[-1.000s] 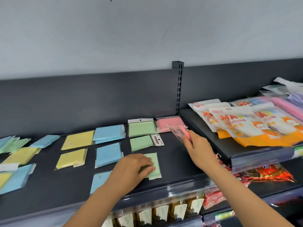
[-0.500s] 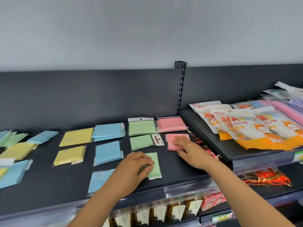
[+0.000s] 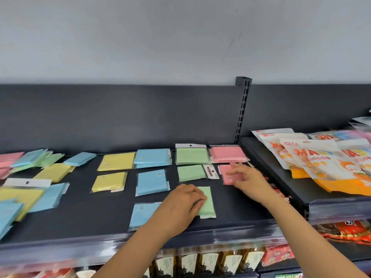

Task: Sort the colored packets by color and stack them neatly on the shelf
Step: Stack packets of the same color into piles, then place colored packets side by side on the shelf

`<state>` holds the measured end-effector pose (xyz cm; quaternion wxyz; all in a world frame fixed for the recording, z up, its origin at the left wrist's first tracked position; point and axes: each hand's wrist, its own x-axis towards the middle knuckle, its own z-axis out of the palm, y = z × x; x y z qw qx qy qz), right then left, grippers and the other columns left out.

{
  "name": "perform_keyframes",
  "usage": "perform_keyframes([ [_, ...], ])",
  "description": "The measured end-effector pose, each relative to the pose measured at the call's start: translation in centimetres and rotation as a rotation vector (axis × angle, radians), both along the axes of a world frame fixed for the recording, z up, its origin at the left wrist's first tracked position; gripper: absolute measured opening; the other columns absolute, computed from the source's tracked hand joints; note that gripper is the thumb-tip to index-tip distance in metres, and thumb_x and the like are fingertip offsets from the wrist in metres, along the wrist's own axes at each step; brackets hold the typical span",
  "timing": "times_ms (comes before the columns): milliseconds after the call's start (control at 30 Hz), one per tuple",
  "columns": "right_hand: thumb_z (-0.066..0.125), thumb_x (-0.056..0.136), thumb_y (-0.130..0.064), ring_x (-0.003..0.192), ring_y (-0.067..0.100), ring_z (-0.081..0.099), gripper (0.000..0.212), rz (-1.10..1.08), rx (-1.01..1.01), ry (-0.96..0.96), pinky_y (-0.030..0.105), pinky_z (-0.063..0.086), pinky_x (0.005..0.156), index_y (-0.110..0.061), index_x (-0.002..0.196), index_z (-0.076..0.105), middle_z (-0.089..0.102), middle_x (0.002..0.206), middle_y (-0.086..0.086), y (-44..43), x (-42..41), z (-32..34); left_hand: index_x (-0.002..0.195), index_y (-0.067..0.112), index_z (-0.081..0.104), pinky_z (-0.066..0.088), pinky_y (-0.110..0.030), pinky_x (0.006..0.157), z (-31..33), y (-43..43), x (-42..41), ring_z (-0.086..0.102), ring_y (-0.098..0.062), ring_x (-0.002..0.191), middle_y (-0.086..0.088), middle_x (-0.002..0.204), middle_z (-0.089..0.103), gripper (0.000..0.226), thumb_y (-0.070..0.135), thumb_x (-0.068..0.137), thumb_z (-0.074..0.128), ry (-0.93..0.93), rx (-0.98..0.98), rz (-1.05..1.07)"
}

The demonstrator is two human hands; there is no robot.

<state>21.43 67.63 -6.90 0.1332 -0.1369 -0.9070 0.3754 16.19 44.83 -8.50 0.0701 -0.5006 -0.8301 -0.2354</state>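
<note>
On the dark shelf (image 3: pixel 90 221) the packets lie in loose columns by color. The left hand (image 3: pixel 181 205) rests palm down near the front edge, its fingers curled over a green packet (image 3: pixel 206 203) and pressing it flat against the shelf; a blue packet (image 3: pixel 142 214) lies just beside it, partly under the wrist. The right hand (image 3: pixel 249 181) hovers over a pink packet (image 3: pixel 227 176) toward the shelf's right end, fingers loose and spread, gripping nothing; it is blurred, and whether the fingertips touch the packet I cannot tell. Behind that packet, against the back edge, sits a pink stack (image 3: pixel 227 154), with a green stack (image 3: pixel 191 155), a blue stack (image 3: pixel 152 158) and a yellow packet (image 3: pixel 117 161) in a row to its left. More yellow, blue, green and pink packets lie jumbled toward the shelf's left end. Orange snack bags (image 3: pixel 313 161) fill the neighboring shelf on the right.
</note>
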Motion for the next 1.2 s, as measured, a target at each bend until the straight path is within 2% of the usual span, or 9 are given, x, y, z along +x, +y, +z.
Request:
perform_keyframes([
  [67, 0.058, 0.081, 0.003, 0.141, 0.019, 0.029, 0.033, -0.071, 0.154, 0.061, 0.038, 0.011, 0.118, -0.018, 0.104, 0.068, 0.047, 0.141, -0.001, -1.8, -1.1, 0.7, 0.124, 0.022, 0.058, 0.04, -0.024, 0.1, 0.4, -0.1, 0.2, 0.047, -0.01, 0.115, 0.007, 0.125, 0.056, 0.035, 0.033, 0.098, 0.037, 0.064, -0.009, 0.013],
  [133, 0.057, 0.082, -0.001, 0.141, 0.021, 0.027, 0.031, -0.095, 0.319, 0.13, 0.043, 0.002, 0.117, -0.018, 0.106, 0.068, 0.051, 0.137, -0.002, -3.9, -2.3, 1.7, 0.116, 0.021, 0.064, 0.05, -0.029, 0.09, 1.0, -0.5, 0.0, 0.056, -0.013, 0.106, 0.005, 0.117, 0.062, 0.037, 0.034, 0.096, 0.035, 0.153, 0.023, 0.043],
  [200, 0.056, 0.082, 0.0, 0.14, 0.022, 0.03, 0.03, -0.083, 0.301, 0.225, 0.045, 0.011, 0.118, -0.016, 0.104, 0.069, 0.055, 0.133, 0.001, -5.8, -3.3, 2.9, 0.109, 0.022, 0.067, 0.055, -0.029, 0.077, 2.0, -1.5, 0.0, 0.061, -0.013, 0.095, 0.007, 0.106, 0.066, 0.036, 0.034, 0.093, 0.037, 0.17, 0.096, 0.057],
  [433, 0.054, 0.089, -0.007, 0.136, 0.015, 0.037, 0.027, 0.15, 0.262, 0.246, 0.034, 0.024, 0.116, -0.018, 0.111, 0.066, 0.053, 0.136, -0.003, -16.5, -7.9, 4.8, 0.102, 0.028, 0.068, 0.051, -0.019, 0.066, 4.4, -12.4, -3.5, 0.062, -0.005, 0.086, 0.014, 0.097, 0.068, 0.029, 0.034, 0.089, 0.044, 0.218, 0.12, 0.261],
  [633, 0.052, 0.09, -0.008, 0.133, 0.009, 0.038, 0.032, 0.324, 0.253, 0.173, 0.016, 0.024, 0.104, -0.021, 0.118, 0.061, 0.052, 0.135, -0.008, -28.4, -13.6, 3.7, 0.099, 0.027, 0.069, 0.055, -0.023, 0.062, 3.0, -25.1, -8.3, 0.064, -0.008, 0.081, 0.013, 0.091, 0.069, 0.03, 0.033, 0.087, 0.043, 0.207, 0.141, 0.406],
  [767, 0.054, 0.089, -0.01, 0.123, 0.008, 0.046, 0.035, 0.373, 0.253, 0.122, 0.014, 0.03, 0.099, -0.023, 0.121, 0.06, 0.054, 0.131, -0.009, -35.9, -16.8, 3.5, 0.094, 0.029, 0.07, 0.054, -0.022, 0.056, 2.6, -32.2, -11.3, 0.065, -0.011, 0.075, 0.013, 0.087, 0.069, 0.028, 0.032, 0.085, 0.043, 0.223, 0.116, 0.441],
  [900, 0.056, 0.09, -0.015, 0.094, -0.007, 0.047, 0.039, 0.455, 0.286, 0.055, 0.015, 0.033, 0.09, -0.027, 0.127, 0.054, 0.052, 0.134, -0.01, -44.2, -20.3, 3.3, 0.095, 0.029, 0.069, 0.052, -0.021, 0.057, 2.1, -40.7, -15.6, 0.064, -0.011, 0.076, 0.012, 0.088, 0.069, 0.02, 0.029, 0.083, 0.054, 0.226, 0.101, 0.464],
  [1033, 0.055, 0.091, -0.019, 0.122, 0.01, 0.046, 0.04, 0.41, 0.273, -0.011, 0.016, 0.032, 0.092, -0.028, 0.13, 0.051, 0.05, 0.136, -0.006, -49.6, -22.6, 2.8, 0.096, 0.028, 0.07, 0.051, -0.022, 0.059, 1.5, -46.9, -19.0, 0.065, -0.014, 0.079, 0.01, 0.09, 0.069, 0.02, 0.028, 0.08, 0.058, 0.165, 0.044, 0.487],
  [1200, 0.053, 0.091, -0.017, 0.124, 0.012, 0.045, 0.043, 0.412, 0.316, -0.083, 0.016, 0.033, 0.095, -0.028, 0.132, 0.049, 0.049, 0.138, -0.008, -54.5, -24.4, 2.3, 0.109, 0.021, 0.068, 0.05, -0.031, 0.082, 0.9, -53.0, -21.7, 0.06, -0.016, 0.099, 0.007, 0.107, 0.067, 0.023, 0.023, 0.088, 0.06, 0.1, 0.061, 0.535],
])
